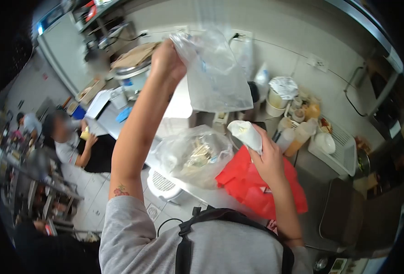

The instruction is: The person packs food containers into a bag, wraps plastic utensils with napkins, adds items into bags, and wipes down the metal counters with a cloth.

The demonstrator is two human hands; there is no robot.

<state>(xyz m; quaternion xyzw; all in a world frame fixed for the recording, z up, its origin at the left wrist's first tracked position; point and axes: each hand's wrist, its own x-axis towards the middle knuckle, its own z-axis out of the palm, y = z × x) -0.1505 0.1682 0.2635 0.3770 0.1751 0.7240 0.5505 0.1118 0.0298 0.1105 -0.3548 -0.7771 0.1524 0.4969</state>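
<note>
My left hand, raised high, is closed on the top edge of a clear plastic bag that hangs down in front of the wall. My right hand grips a white paper-wrapped bundle, rounded at the top; what is inside it cannot be made out. Under that hand lies a bright red bag on the counter. Between my arms sits a crumpled clear plastic bag with thin light-coloured sticks in it.
Sauce bottles and a foil-covered tub stand at the right rear, beside a white drying rack. A white stool is below the counter edge. A seated person holds something yellowish at the left.
</note>
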